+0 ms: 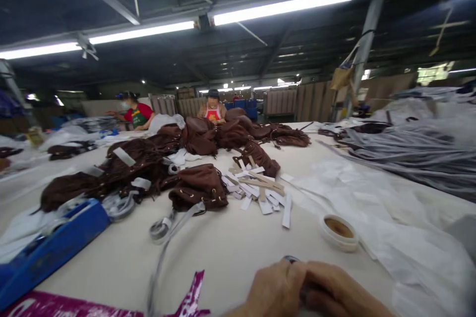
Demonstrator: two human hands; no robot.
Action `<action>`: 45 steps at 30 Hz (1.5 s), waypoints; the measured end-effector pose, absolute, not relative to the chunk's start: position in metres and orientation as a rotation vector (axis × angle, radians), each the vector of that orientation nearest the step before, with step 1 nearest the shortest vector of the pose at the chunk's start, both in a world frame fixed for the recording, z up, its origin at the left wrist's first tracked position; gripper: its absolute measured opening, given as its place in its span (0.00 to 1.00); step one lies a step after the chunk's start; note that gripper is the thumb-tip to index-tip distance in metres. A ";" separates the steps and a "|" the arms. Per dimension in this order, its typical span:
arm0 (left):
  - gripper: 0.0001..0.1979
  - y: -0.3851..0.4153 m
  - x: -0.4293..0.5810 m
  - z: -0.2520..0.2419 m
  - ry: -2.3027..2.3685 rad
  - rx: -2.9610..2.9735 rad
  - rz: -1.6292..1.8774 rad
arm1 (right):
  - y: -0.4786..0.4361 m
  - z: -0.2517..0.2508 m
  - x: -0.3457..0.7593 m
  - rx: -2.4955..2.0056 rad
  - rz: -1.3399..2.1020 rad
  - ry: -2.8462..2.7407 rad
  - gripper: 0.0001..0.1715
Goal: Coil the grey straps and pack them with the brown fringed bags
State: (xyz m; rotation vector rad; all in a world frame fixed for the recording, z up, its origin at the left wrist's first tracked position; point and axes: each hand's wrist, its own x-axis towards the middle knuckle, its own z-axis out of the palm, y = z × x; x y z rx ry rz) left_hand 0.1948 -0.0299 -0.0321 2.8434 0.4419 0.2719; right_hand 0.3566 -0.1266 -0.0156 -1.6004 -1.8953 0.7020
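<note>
At the bottom of the head view my left hand (269, 285) and my right hand (336, 285) are pressed together, fingers curled inward. Between them is something small and dark that I cannot make out. A thin dark, shiny edge (291, 259) shows just above the knuckles. To the right of my hands stands a round white tub (339, 233) with brown stuff in it. Beyond them lies a heap of white and tan strips (260, 188). A brown drawstring bag (201, 185) rests beside the strips.
More brown bags (230, 131) are piled farther back. A blue tape dispenser (55, 252) stands at left, near a tape roll (160, 230). Clear plastic sheeting (372, 208) and grey strips (416, 153) cover the right. Two people (139, 115) sit across the table.
</note>
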 end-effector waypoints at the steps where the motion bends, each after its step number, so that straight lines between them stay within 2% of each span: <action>1: 0.20 -0.027 0.189 -0.030 0.420 2.862 0.254 | -0.126 -0.018 0.360 -1.624 0.677 -1.931 0.08; 5: 0.18 -0.028 0.179 -0.022 0.242 2.978 0.259 | -0.129 -0.012 0.367 -1.678 0.571 -1.998 0.06; 8: 0.18 -0.040 0.184 -0.024 0.383 2.929 0.436 | -0.132 0.002 0.364 -1.649 0.657 -1.923 0.01; 12: 0.23 -0.056 0.196 -0.034 0.505 2.861 0.558 | -0.130 0.013 0.349 -1.840 0.778 -1.500 0.08; 18: 0.26 -0.058 0.198 -0.034 0.537 2.760 0.593 | -0.120 0.016 0.329 -2.203 0.466 -1.488 0.02; 21: 0.26 -0.046 0.191 -0.031 0.418 2.757 0.542 | -0.114 0.016 0.332 -2.239 0.439 -1.522 0.05; 27: 0.32 -0.018 0.171 -0.021 0.062 2.859 0.479 | -0.107 0.016 0.341 -2.235 0.426 -1.597 0.08; 33: 0.26 -0.006 0.171 -0.012 -0.152 3.007 0.441 | -0.104 0.021 0.347 -2.140 0.469 -1.738 0.08; 39: 0.24 -0.037 0.193 -0.034 0.102 3.037 0.817 | -0.112 0.015 0.339 -2.276 0.432 -1.527 0.10; 45: 0.24 -0.053 0.197 -0.038 0.205 2.993 0.782 | -0.119 0.006 0.338 -2.314 0.455 -1.485 0.08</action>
